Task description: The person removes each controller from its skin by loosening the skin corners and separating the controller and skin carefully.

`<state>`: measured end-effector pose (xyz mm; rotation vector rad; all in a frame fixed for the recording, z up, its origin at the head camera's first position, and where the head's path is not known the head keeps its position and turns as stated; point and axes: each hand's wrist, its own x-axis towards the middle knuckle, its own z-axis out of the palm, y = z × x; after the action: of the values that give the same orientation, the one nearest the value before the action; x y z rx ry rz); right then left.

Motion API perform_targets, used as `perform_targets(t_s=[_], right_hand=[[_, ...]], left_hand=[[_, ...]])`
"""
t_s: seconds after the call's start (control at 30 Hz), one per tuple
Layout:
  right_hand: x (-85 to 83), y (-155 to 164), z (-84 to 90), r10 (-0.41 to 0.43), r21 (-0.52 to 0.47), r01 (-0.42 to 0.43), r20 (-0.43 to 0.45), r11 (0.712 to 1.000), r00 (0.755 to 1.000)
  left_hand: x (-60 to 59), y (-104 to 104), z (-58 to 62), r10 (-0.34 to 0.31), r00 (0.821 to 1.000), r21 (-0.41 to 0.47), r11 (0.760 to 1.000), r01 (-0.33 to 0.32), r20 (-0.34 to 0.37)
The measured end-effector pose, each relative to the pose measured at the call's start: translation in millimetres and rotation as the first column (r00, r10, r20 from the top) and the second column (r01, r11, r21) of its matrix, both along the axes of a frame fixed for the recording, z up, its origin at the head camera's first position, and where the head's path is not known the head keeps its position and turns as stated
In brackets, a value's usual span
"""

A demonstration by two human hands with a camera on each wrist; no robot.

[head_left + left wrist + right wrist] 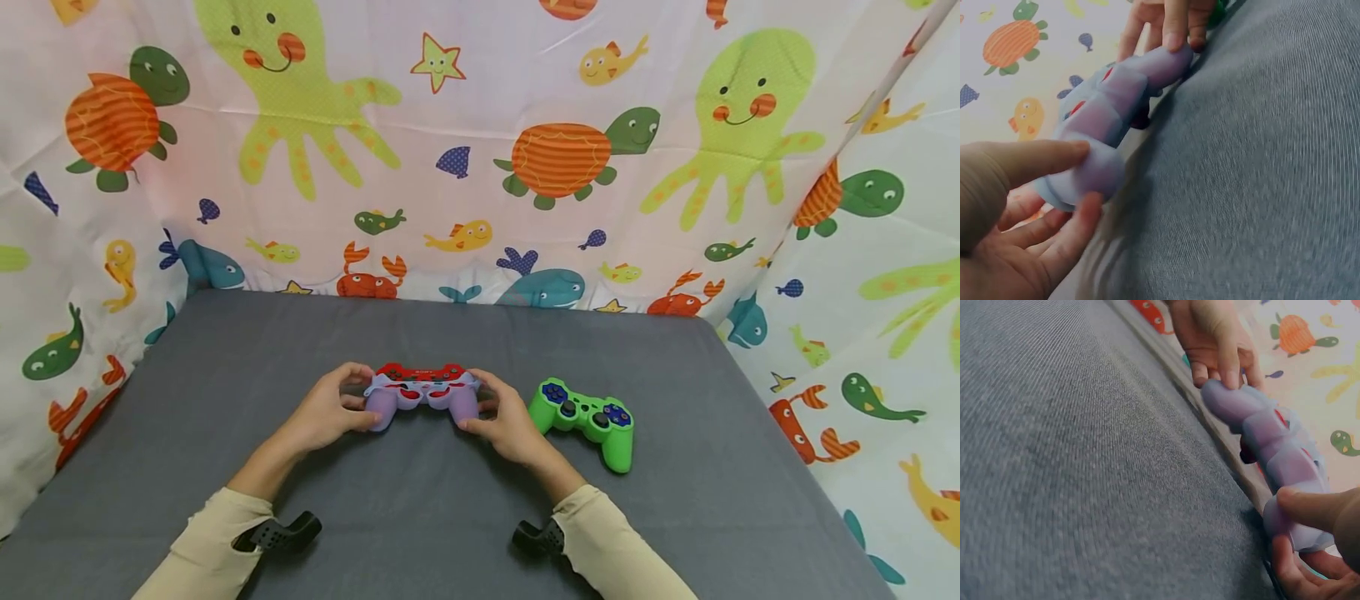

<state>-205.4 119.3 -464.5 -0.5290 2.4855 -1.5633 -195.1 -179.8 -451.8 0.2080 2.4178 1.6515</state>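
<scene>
A game controller (427,375) with a red top face wears a lilac silicone cover (464,405) over its two handles and front side. My left hand (330,408) holds the left handle between thumb and fingers. On the opposite handle my right hand (506,417) has the same kind of grip. In the left wrist view, the lilac cover (1110,106) shows red openings along its side, and my left thumb presses on the near handle. The right wrist view shows my right thumb on the cover (1297,462). The controller's underside is mostly hidden.
A second controller (617,442), in green with blue button areas and dark sticks, lies on the grey cloth-covered table (420,517) right beside my right hand. Behind the table hangs a white curtain (480,92) printed with sea animals, continuing along both sides.
</scene>
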Motion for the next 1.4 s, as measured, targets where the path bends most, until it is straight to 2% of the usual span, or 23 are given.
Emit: perform_targets(t_s=[0.1, 0.23, 0.43, 0.7, 1.03, 1.27, 1.4], right_hand=[[-0.8, 0.0, 0.0, 0.013, -0.077, -0.008, 0.063, 0.997, 0.998], [-1.1, -0.3, 1.8, 0.022, -0.134, -0.008, 0.105, 0.991, 0.994], [0.1, 0.6, 3.7, 0.021, -0.144, -0.005, 0.115, 0.990, 0.993], [1.5, 1.2, 1.7, 0.143, -0.102, -0.136, 0.065, 0.985, 0.988], [1.4, 1.7, -0.7, 0.190, 0.030, -0.190, 0.011, 0.981, 0.982], [1.0, 1.1, -1.0, 0.155, 0.062, -0.153, -0.029, 0.986, 0.987], [0.1, 0.5, -2.7, 0.117, 0.083, -0.112, -0.056, 0.990, 0.992]], left_hand=[[2.8, 0.2, 3.3, -0.012, 0.999, 0.010, 1.000, 0.012, -0.031], [4.8, 0.5, 8.1, -0.035, 0.996, 0.023, 0.999, 0.037, -0.081], [3.4, -0.2, 5.9, -0.061, 0.994, 0.013, 0.998, 0.062, -0.091], [3.1, -4.3, 6.2, -0.025, 0.996, 0.077, 0.997, 0.031, -0.082], [3.2, -5.4, 5.8, -0.032, 0.997, 0.106, 0.994, 0.039, -0.072], [2.6, -5.5, 5.1, -0.021, 0.996, 0.088, 0.996, 0.029, -0.092], [1.7, -5.6, 5.3, -0.058, 0.995, 0.072, 0.995, 0.064, -0.084]])
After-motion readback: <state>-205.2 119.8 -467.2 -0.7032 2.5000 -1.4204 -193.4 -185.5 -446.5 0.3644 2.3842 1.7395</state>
